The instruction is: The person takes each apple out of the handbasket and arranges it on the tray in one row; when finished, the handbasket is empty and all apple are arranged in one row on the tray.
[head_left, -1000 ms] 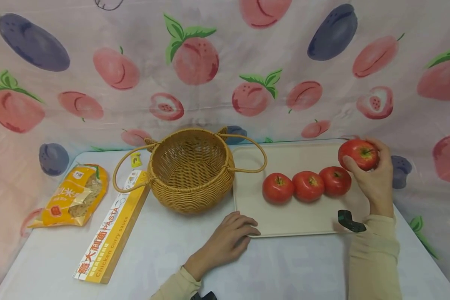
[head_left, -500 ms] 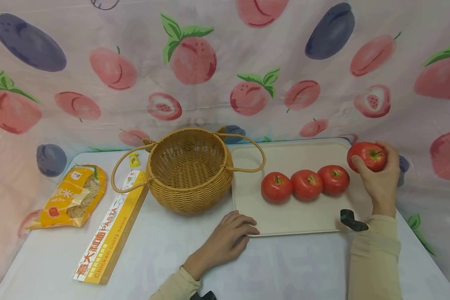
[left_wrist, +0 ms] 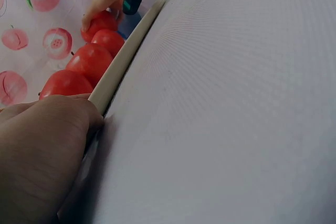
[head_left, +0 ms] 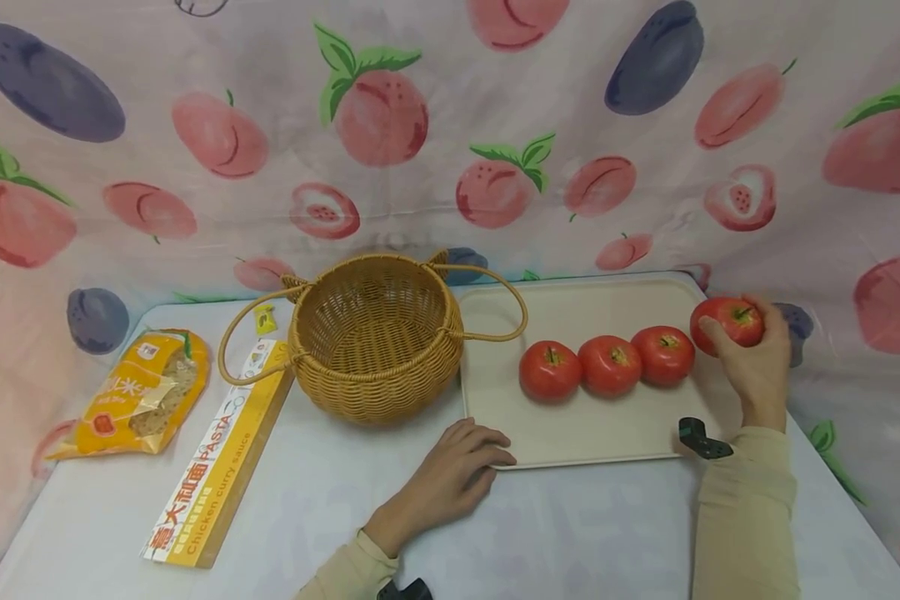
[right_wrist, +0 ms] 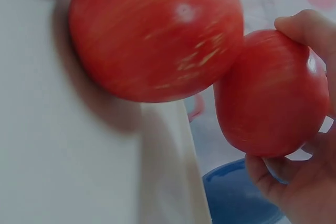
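My right hand (head_left: 757,367) grips a red apple (head_left: 726,325) at the tray's right end, thumb on one side and fingers on the other. In the right wrist view this held apple (right_wrist: 270,95) appears right beside another apple (right_wrist: 157,35); whether they touch I cannot tell. Three apples stand in a row on the beige tray (head_left: 570,437): a left one (head_left: 551,371), a middle one (head_left: 609,366) and a right one (head_left: 663,356). My left hand (head_left: 450,471) rests with relaxed fingers on the tray's front left corner. The left wrist view hides its fingertips.
A wicker basket (head_left: 378,396) with two loop handles stands left of the tray, one handle over the tray's edge. Further left lie a pasta box (head_left: 217,467), a yellow food bag (head_left: 138,392) and a small yellow packet (head_left: 265,319). A fruit-print cloth (head_left: 390,192) hangs behind.
My right hand carried the apple a little to the right, then lowered it slightly beside the row. The left hand has stayed on the tray corner.
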Available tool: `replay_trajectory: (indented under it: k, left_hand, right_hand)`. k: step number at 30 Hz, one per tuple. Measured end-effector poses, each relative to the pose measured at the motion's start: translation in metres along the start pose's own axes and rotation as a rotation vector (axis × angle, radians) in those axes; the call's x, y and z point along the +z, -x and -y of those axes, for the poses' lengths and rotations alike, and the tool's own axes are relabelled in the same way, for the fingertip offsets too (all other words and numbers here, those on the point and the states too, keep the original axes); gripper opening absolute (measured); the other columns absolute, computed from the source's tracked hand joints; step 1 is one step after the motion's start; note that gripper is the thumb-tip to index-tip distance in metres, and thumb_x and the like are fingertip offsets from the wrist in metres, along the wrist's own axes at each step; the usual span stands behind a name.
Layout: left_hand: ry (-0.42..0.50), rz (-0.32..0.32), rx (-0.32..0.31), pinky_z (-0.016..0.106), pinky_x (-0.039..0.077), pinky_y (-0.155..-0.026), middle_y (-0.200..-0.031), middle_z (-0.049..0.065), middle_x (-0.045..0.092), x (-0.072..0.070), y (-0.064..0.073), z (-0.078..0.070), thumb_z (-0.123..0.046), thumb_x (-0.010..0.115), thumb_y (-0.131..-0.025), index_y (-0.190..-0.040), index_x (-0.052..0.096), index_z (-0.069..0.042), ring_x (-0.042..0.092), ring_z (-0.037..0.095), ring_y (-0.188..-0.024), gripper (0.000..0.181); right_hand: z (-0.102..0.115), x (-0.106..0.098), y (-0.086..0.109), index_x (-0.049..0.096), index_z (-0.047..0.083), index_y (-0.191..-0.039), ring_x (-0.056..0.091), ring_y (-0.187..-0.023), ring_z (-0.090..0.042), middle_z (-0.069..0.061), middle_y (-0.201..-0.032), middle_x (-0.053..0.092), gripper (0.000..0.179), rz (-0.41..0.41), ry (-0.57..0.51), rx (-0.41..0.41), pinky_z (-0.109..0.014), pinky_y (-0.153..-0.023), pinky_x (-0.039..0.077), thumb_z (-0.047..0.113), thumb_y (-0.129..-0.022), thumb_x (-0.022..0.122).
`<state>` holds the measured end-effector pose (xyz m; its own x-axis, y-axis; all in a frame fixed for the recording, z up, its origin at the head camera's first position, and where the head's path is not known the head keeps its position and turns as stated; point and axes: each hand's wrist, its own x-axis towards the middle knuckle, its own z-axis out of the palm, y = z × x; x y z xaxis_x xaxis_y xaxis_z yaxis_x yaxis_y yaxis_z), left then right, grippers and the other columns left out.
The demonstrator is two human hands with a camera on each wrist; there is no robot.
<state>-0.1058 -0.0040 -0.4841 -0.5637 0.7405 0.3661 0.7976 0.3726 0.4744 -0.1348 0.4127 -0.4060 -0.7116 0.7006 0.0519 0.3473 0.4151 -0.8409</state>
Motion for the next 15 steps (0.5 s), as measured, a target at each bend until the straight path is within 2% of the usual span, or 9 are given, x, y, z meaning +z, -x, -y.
replay_trajectory:
  k: [7, 15]
  left_hand:
    - [0.012, -0.002, -0.009, 0.042, 0.026, -0.117, -0.122, -0.008, 0.058, 0.001, 0.0, 0.0, -0.014, 0.057, -0.09, -0.109, 0.066, -0.026, 0.048, 0.01, -0.123, 0.023]
    - [0.0, -0.011, 0.01, 0.043, 0.028, -0.116, -0.122, -0.008, 0.059, 0.002, 0.0, 0.001, -0.013, 0.057, -0.09, -0.109, 0.065, -0.026, 0.049, 0.011, -0.122, 0.025]
  right_hand:
    - [-0.006, 0.001, -0.002, 0.031, 0.037, -0.144, 0.029, -0.135, -0.027, -0.008, -0.151, 0.029, 0.069, 0.042, 0.03, 0.026, -0.049, -0.116, 0.027, 0.045, -0.084, 0.064]
    - [-0.013, 0.001, -0.003, 0.026, 0.027, -0.149, 0.029, -0.136, -0.032, -0.011, -0.154, 0.027, 0.076, 0.092, 0.074, 0.061, -0.052, -0.115, 0.026, 0.05, -0.085, 0.06]
